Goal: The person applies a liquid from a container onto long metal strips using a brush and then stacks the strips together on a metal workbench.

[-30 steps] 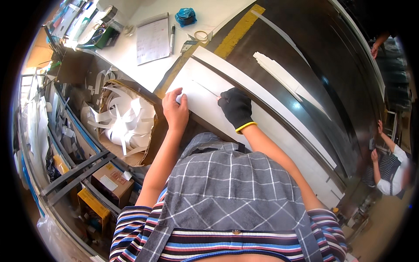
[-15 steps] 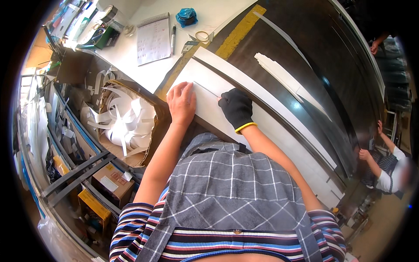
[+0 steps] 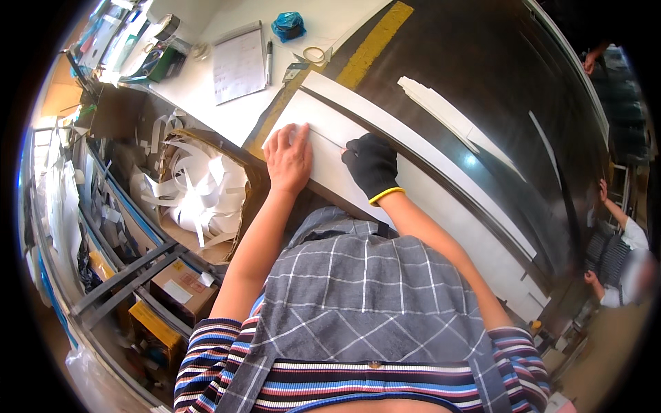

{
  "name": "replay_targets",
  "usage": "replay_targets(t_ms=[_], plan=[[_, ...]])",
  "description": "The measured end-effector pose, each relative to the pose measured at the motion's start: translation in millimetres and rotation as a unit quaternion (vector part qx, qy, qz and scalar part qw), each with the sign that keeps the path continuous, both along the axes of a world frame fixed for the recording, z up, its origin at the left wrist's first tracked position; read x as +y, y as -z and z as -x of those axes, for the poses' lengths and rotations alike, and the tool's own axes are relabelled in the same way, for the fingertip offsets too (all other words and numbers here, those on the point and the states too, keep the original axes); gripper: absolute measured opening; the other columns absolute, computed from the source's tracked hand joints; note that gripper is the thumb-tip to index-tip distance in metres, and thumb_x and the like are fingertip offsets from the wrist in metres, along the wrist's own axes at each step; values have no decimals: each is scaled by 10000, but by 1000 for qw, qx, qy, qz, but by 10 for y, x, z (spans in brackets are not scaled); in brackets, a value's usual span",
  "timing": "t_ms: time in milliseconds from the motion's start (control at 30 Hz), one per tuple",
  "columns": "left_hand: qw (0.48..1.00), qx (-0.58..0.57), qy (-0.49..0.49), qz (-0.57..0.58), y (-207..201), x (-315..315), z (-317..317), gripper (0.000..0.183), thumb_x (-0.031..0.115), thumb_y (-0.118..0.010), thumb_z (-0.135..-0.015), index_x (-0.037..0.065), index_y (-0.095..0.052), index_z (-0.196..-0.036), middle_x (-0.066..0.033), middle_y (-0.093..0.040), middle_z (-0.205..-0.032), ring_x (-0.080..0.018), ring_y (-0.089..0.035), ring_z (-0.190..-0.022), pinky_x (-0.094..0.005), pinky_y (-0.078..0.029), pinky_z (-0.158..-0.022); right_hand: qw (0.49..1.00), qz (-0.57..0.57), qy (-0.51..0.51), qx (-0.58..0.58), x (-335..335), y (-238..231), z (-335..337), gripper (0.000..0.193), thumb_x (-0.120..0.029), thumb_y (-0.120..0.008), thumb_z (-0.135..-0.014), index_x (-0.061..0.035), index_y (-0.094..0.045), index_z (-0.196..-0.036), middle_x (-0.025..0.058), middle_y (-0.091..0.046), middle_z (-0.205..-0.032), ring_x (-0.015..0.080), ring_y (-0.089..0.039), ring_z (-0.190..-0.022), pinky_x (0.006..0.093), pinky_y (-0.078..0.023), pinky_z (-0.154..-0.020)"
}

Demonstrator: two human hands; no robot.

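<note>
left hand (image 3: 289, 157) flat, fingers together, on white board (image 3: 323, 131); gloved right hand (image 3: 372, 165) at 3 o'clock, fist closed, cut apparently midway.

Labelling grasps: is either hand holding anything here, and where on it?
Nothing gripped. The bare left hand lies flat on the long white board near its end; the black-gloved right hand presses its surface alongside.

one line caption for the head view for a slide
Bare left hand and black-gloved right hand press on a long white board.
</note>
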State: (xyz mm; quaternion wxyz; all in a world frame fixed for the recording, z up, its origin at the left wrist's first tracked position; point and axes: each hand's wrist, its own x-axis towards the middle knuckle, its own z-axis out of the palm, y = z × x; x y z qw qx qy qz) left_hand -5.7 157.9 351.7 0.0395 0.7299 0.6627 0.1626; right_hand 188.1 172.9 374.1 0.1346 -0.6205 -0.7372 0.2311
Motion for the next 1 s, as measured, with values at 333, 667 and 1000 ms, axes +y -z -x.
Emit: replay_targets(t_ms=[333,667,1000], plan=[[1000,26,8,-10,26,60,134,401,228,-569,-887,190,-607,-1284,-82,-522,-1286,-303,-456,-1216,-435,-313,-1044,909,383,-131,102,-583,-435,-1776,527,-499,-674,-783,3,-682,-943,211,-651,-947,364,-607,-925,407,-470,-837],[999,39,-4,12,103,52,179,406,247,-528,-913,218,-586,-1314,-84,-496,-1324,-314,-418,-1244,-450,-291,-1068,921,379,89,-18,-1875,-364,-3044,421,-457,-707,-759,-37,-710,-741,133,-644,-737,265,-598,-664,368,-475,-640],[999,39,5,-11,96,53,164,392,250,-526,-920,209,-597,-1304,-90,-502,-1322,-321,-428,-1236,-455,-302,-1060,958,255,48,-122,-1918,-251,-3200,327,-374,-731,-748,-59,-708,-663,143,-627,-724,315,-600,-708,408,-469,-655]])
